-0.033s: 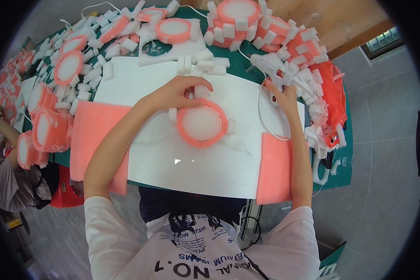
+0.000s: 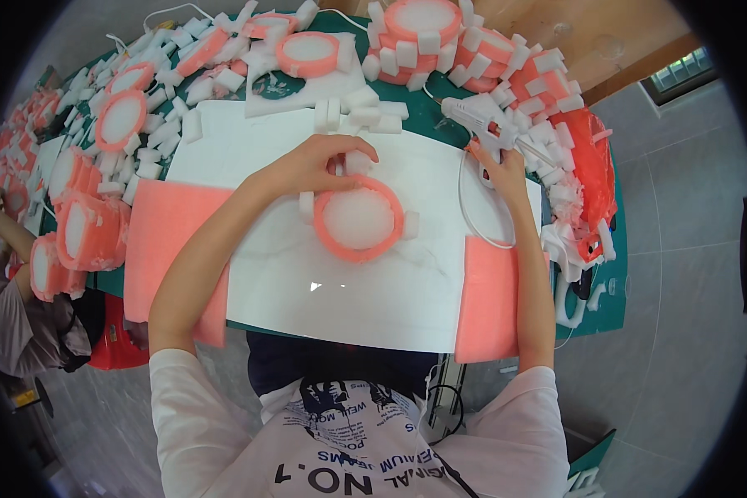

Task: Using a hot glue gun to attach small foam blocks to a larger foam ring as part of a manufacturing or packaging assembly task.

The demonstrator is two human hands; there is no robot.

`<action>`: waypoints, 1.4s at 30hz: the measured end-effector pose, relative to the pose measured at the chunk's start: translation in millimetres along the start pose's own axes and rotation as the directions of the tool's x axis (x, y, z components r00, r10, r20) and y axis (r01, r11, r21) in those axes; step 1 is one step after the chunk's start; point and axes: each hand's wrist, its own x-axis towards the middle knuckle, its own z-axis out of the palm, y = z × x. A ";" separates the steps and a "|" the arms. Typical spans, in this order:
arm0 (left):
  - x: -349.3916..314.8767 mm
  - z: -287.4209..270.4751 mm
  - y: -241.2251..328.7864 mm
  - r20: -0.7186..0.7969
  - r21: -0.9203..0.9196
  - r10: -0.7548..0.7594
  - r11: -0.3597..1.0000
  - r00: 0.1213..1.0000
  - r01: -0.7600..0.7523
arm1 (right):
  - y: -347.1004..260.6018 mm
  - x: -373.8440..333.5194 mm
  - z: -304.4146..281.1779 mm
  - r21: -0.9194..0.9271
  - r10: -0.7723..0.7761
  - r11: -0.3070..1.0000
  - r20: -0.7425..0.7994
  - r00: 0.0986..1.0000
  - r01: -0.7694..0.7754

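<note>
A round pink foam ring with a white centre (image 2: 359, 219) lies on the white marble-look board (image 2: 340, 299). Small white foam blocks sit at its left and right edges. At the ring's far edge, my left hand (image 2: 319, 162) curls its fingers and thumb round a white foam block (image 2: 358, 163), the thumb resting by the rim. Off to the right, my right hand (image 2: 502, 170) grips a white hot glue gun (image 2: 483, 120), its nozzle pointing left and away from me. The gun's white cord loops down onto the board.
Pink foam sheets (image 2: 174, 249) flank the board. Loose white foam blocks (image 2: 162, 137) and finished-looking pink rings (image 2: 123, 120) crowd the left and far side. Stacked rings (image 2: 415, 50) stand at the back. A red bag (image 2: 589, 166) lies right. Another person's arm (image 2: 12, 224) shows far left.
The glue gun has turned slightly in my right hand, its nozzle shifting a little left. My left hand and the foam ring have stayed put.
</note>
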 end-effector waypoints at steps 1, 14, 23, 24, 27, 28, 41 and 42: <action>-1.2 -1.2 0.9 -0.002 0.001 -0.005 1.000 1.000 0.005 | -4.8 0.2 0.5 0.002 0.000 1.000 0.001 1.000 0.000; -4.5 -1.0 -5.8 -0.026 -0.015 0.023 1.000 0.999 -0.024 | -14.5 1.4 -52.5 0.011 -0.073 0.997 0.216 0.974 0.073; -2.4 1.2 -6.1 -0.016 -0.007 0.033 0.999 0.999 -0.033 | 53.5 18.4 -113.3 -0.213 -0.123 0.977 -0.445 0.887 0.028; -2.1 -0.5 -7.0 -0.006 -0.001 0.042 0.999 0.999 -0.042 | 54.6 17.3 -114.9 -0.216 -0.126 0.976 -0.436 0.891 0.032; -5.4 -1.6 -7.3 -0.015 0.005 0.046 0.999 0.999 -0.046 | -21.2 7.7 -105.4 0.110 -0.019 0.984 -0.712 0.702 0.137; -6.7 -2.0 -8.1 -0.017 0.015 0.059 0.998 0.998 -0.058 | -41.1 3.7 -104.5 0.012 -0.162 0.966 -0.749 0.643 0.258; -6.6 -0.6 -7.7 -0.015 0.021 0.039 0.999 0.999 -0.039 | -157.8 -70.2 -23.8 0.269 -0.452 0.892 0.560 0.694 0.364; -8.0 -0.4 -8.0 -0.023 0.008 0.050 0.999 0.998 -0.049 | -166.2 -73.6 -20.6 0.273 -0.453 0.891 0.563 0.691 0.362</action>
